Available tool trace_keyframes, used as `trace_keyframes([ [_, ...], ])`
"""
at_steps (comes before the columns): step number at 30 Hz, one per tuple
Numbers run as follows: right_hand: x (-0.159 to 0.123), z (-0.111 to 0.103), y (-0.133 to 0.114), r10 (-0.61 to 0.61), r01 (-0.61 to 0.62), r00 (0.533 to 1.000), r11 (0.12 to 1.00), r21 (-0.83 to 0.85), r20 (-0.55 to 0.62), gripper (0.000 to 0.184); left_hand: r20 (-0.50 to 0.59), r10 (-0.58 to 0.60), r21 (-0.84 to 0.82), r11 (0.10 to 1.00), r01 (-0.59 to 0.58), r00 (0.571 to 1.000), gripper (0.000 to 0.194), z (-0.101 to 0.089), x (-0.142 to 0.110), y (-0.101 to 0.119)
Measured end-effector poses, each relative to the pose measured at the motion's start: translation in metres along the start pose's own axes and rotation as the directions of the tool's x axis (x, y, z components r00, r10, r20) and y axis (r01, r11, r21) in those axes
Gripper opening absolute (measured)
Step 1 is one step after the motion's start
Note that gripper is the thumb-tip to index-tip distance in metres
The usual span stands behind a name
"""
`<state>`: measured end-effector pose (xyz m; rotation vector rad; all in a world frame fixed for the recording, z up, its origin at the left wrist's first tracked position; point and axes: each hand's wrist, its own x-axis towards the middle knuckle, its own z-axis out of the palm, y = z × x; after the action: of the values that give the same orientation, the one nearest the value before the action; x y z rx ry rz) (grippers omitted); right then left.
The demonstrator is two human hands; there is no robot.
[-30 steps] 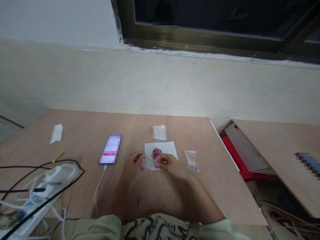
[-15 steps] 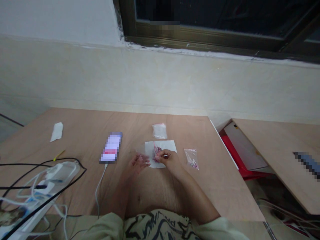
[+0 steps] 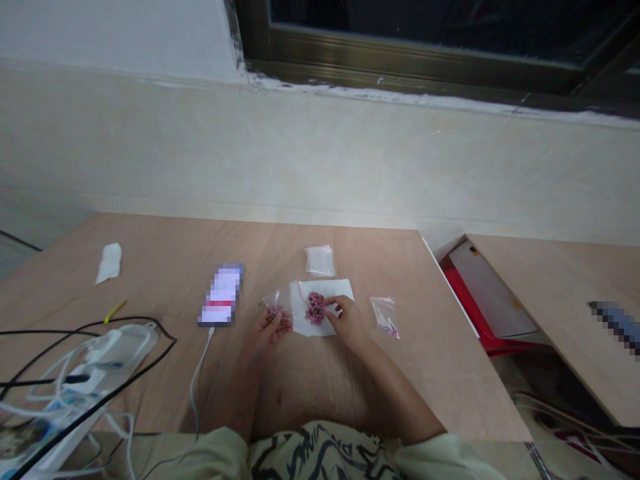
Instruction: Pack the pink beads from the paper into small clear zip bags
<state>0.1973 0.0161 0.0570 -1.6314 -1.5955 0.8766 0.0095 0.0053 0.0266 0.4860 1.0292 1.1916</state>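
Note:
A heap of small pink and dark beads lies on a white sheet of paper. The fingertips of my right hand are at the right edge of this heap, with thumb and forefinger a little apart. To the left of the heap, my left hand has its fingers closed on a clear zip bag, which has more pink beads near its lower end. The bag's red-edged mouth reaches over the left part of the paper.
A second small zip bag with a few beads lies right of the paper, and a white-filled packet behind it. Left are a phone on a cable, a yellow strip, a white scrap and a power strip with tangled cords.
The bead heap on the paper is now uncovered. My left hand has closed on the bag, left of the heap. My right fingers have shifted slightly right and parted.

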Motion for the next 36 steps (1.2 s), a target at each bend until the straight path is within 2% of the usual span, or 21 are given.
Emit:
trace_keyframes([
  [3,0.006,0.006,0.016,0.049,-0.053,0.998,0.991,-0.124,-0.031,0.022,-0.023,-0.035,-0.053,0.998,0.034,0.999,0.025,-0.002,-0.005,0.003],
  [8,0.015,0.013,0.026,0.036,-0.044,0.998,0.988,-0.148,-0.054,0.016,-0.002,-0.057,-0.057,0.997,0.057,0.998,0.020,-0.002,-0.010,0.004],
  [11,0.015,0.006,0.017,0.062,-0.071,0.996,0.988,-0.137,-0.069,0.009,0.027,-0.066,-0.054,0.996,0.068,0.997,0.019,-0.002,-0.008,0.003],
  [15,0.011,-0.015,-0.014,0.071,-0.077,0.989,0.996,-0.042,-0.126,0.007,0.102,-0.064,-0.053,0.996,0.070,0.993,0.022,0.002,-0.005,0.002],
  [20,0.009,-0.027,-0.050,-0.024,0.026,0.999,0.999,0.042,-0.043,0.013,0.161,-0.062,-0.003,0.998,0.064,0.985,0.025,0.010,-0.005,0.001],
  [27,0.009,-0.012,-0.040,-0.156,0.153,0.987,0.985,0.079,0.026,0.013,0.164,-0.052,0.035,0.998,0.046,0.985,0.026,0.017,-0.012,0.003],
  [32,-0.001,-0.008,-0.041,-0.134,0.080,0.972,0.961,0.266,0.194,0.028,0.137,0.018,0.037,0.999,-0.024,0.990,0.025,0.017,-0.014,-0.007],
  [34,-0.004,-0.010,-0.043,-0.114,0.050,0.971,0.956,0.289,0.210,0.027,0.139,0.045,0.091,0.994,-0.058,0.989,0.029,0.015,-0.014,-0.008],
  [36,-0.004,-0.014,-0.045,-0.134,0.082,0.972,0.962,0.260,0.192,0.025,0.133,0.093,0.193,0.974,-0.118,0.987,0.035,0.011,-0.012,-0.002],
])
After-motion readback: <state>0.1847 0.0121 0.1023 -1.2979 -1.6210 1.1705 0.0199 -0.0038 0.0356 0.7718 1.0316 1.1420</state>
